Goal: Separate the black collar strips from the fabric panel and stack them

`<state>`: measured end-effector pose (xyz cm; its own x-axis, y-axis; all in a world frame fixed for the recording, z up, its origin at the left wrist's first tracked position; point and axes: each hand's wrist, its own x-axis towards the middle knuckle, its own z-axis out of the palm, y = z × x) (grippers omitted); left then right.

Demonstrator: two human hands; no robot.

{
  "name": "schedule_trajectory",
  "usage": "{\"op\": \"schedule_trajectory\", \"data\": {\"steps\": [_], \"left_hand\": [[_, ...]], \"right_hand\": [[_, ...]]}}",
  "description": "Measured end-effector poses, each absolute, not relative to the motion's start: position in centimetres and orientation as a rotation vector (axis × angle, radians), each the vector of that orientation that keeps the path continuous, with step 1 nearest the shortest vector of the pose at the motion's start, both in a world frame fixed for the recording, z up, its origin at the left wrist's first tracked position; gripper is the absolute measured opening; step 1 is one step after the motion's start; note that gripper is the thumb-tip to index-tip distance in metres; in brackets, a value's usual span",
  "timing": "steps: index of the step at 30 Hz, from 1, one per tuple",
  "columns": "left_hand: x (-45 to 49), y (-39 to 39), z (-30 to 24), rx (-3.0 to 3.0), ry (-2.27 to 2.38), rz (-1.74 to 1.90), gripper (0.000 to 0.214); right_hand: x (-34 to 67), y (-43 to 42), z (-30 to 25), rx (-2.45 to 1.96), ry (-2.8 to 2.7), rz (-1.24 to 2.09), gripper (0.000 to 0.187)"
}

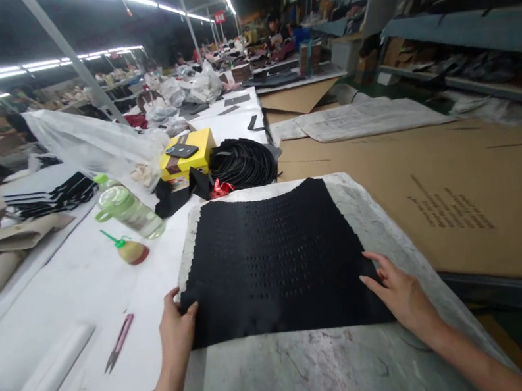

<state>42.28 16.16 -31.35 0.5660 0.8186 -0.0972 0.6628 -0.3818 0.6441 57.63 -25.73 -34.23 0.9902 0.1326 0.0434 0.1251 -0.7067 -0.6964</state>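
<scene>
A black sheet [290, 311] with rows of small slits lies on a grey, stained board [292, 384] in front of me. Its material could be leather or fabric; I cannot tell which. The side edges look scalloped and the far edge dips in a curve. My left hand [177, 326] pinches the sheet's left edge between thumb and fingers. At the opposite edge, my right hand [397, 289] grips the sheet the same way. Left of the board lie pink-handled thread snips [119, 342], touched by neither hand.
On the white table [65, 281] stand a green-lidded water bottle [131, 210] and a small green-nozzled squeeze bottle [128, 249]. Behind the sheet are a yellow box [200, 145] carrying a phone [182, 150] and a coil of black cord [243, 164]. Cardboard [447, 171] spreads at the right.
</scene>
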Motion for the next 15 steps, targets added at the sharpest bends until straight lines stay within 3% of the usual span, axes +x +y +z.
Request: {"op": "schedule_trajectory", "data": {"steps": [15], "left_hand": [[42.3,16.1,-31.6,2.121,1.189,0.362,0.052]], "right_hand": [[58.8,-26.9,-36.7,-2.376,-0.153,-0.013,0.082]]}}
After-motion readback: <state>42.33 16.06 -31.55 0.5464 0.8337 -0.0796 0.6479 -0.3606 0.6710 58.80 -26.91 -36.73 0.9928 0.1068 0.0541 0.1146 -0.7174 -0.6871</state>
